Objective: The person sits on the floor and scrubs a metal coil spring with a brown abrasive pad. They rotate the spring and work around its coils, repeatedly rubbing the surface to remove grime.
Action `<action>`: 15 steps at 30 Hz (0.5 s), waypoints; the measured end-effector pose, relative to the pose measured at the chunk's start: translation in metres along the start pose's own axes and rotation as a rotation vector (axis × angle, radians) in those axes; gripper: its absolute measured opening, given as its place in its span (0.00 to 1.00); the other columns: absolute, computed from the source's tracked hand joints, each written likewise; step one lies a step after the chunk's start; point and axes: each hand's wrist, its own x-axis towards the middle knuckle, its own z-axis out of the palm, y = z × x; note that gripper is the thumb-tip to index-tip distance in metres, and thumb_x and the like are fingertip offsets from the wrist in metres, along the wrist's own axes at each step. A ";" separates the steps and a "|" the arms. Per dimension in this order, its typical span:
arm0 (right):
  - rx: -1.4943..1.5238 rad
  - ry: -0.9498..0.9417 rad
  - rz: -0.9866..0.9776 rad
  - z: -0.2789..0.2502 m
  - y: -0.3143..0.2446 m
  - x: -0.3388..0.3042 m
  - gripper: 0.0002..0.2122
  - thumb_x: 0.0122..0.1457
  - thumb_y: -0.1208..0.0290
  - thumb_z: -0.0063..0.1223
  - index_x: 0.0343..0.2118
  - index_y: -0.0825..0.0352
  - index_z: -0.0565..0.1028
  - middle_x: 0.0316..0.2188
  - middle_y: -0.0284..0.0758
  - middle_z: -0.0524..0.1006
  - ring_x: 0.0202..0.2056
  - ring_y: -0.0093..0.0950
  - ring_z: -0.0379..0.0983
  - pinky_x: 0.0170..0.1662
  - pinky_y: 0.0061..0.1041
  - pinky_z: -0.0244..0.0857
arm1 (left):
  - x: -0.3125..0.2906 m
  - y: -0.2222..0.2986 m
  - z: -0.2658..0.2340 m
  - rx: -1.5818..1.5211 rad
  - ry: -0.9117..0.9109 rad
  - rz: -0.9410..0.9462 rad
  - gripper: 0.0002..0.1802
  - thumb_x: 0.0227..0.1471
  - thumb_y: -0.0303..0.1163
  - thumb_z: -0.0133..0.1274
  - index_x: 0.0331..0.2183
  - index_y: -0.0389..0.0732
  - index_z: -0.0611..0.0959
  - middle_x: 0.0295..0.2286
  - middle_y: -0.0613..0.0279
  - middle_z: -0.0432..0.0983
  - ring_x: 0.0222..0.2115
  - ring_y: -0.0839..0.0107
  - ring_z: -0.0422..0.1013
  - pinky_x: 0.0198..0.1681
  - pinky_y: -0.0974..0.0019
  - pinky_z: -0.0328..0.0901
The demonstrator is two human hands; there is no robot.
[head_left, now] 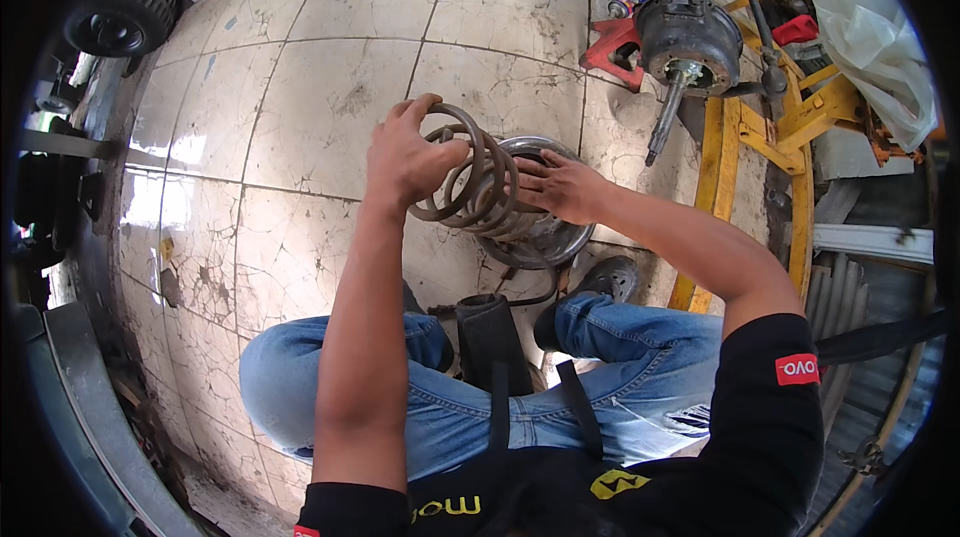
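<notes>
A large, worn coil spring (478, 169) leans over a round metal wheel rim (568, 239) on the floor in front of me. My left hand (408, 152) grips the raised end of the spring, fingers over the outer coil and thumb on the near side. My right hand (562, 187) holds the spring's right side lower down, above the rim, its fingers bent against the coils. The spring's lower end is partly hidden, so I cannot tell exactly how it rests in the rim.
A black cylindrical part (490, 337) with a dark hose stands between my feet. To the right are an axle hub with a shaft (690, 42), a red stand (614, 52), a spray can (628, 2) and a yellow frame (722, 162). A tyre (120, 12) stands far left.
</notes>
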 end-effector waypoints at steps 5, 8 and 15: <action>-0.080 0.005 0.022 -0.006 0.011 0.050 0.29 0.62 0.69 0.41 0.67 0.53 0.52 0.70 0.25 0.45 0.70 0.27 0.35 0.69 0.40 0.38 | 0.000 0.005 0.004 0.017 -0.023 -0.003 0.42 0.32 0.45 0.57 0.54 0.46 0.74 0.57 0.52 0.64 0.56 0.49 0.61 0.58 0.54 0.59; -0.027 0.071 0.066 -0.004 0.008 0.049 0.29 0.61 0.70 0.42 0.66 0.53 0.53 0.70 0.25 0.46 0.70 0.27 0.36 0.69 0.40 0.40 | 0.002 0.002 0.006 0.003 -0.015 0.008 0.42 0.32 0.45 0.58 0.54 0.45 0.74 0.57 0.52 0.64 0.55 0.48 0.61 0.58 0.55 0.59; 0.091 0.101 0.056 0.004 -0.024 -0.010 0.31 0.56 0.71 0.47 0.65 0.56 0.56 0.69 0.27 0.49 0.70 0.27 0.37 0.67 0.40 0.45 | 0.000 0.005 0.004 0.024 -0.009 0.008 0.43 0.32 0.45 0.57 0.55 0.45 0.74 0.57 0.53 0.64 0.56 0.49 0.61 0.58 0.55 0.59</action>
